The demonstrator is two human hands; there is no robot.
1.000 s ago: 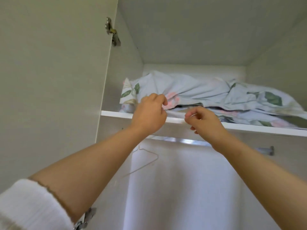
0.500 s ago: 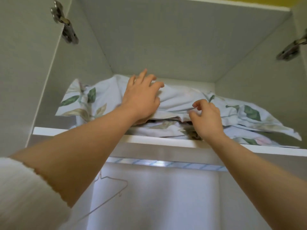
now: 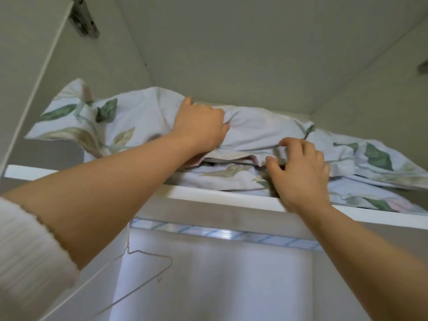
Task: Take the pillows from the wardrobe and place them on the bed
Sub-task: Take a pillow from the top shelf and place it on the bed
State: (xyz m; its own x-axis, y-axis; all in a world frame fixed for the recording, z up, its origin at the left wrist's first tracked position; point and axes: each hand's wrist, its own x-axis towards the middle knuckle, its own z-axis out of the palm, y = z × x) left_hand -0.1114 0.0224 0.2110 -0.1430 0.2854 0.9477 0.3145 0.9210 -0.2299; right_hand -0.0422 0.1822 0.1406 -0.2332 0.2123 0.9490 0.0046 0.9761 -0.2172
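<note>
Two pale blue pillows with green leaf prints lie stacked on the wardrobe's top shelf (image 3: 208,195). The upper pillow (image 3: 129,121) sags over the lower pillow (image 3: 227,179), whose edge shows at the shelf front. My left hand (image 3: 199,128) is clenched into the upper pillow's fabric near its middle. My right hand (image 3: 298,172) rests at the seam between the two pillows, fingers curled but apart, thumb and forefinger touching the upper pillow's lower edge. The bed is out of view.
A metal hanging rail (image 3: 222,235) runs below the shelf, and a thin wire hanger (image 3: 148,269) dangles from it at left. Door hinges (image 3: 84,19) sit at the upper left and far right. The wardrobe walls close in on both sides.
My left hand went from lying flat on the upper pillow to gripping its fabric. The camera tilted up and closer to the shelf. My right hand stays at the pillows' front edge.
</note>
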